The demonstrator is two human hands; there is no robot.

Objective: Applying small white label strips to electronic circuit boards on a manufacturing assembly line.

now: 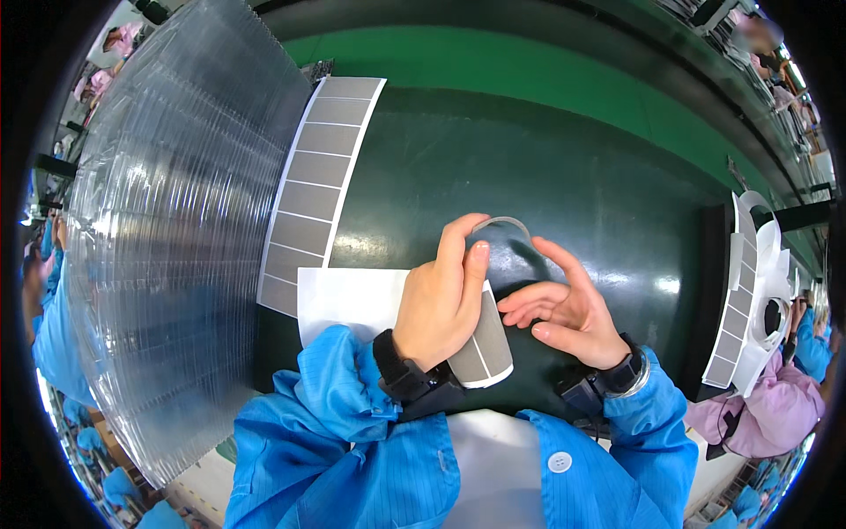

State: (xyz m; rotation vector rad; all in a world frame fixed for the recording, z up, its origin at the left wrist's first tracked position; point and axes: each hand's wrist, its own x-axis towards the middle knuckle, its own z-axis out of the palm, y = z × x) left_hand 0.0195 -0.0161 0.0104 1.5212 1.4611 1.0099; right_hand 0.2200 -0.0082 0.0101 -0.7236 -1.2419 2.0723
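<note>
A thin grey strip (504, 219), bent into an arch, stands between my hands. My left hand (436, 309) pinches its left end between thumb and forefinger. At its right end is the forefinger of my right hand (577, 319); whether it touches cannot be made out. My right hand's fingers are spread, the thumb apart. Under my left hand lies a sheet of grey rectangular labels (487, 346) on white backing, its lower end curling. White backing paper (339, 295) sticks out left of that hand.
A longer strip of grey labels (313, 176) lies left on the dark green table (546, 159). Beside it rises a tall stack of clear plastic trays (176, 229). At the right edge stand another label strip (733, 317) and a white roll (768, 309). People sit farther off on both sides.
</note>
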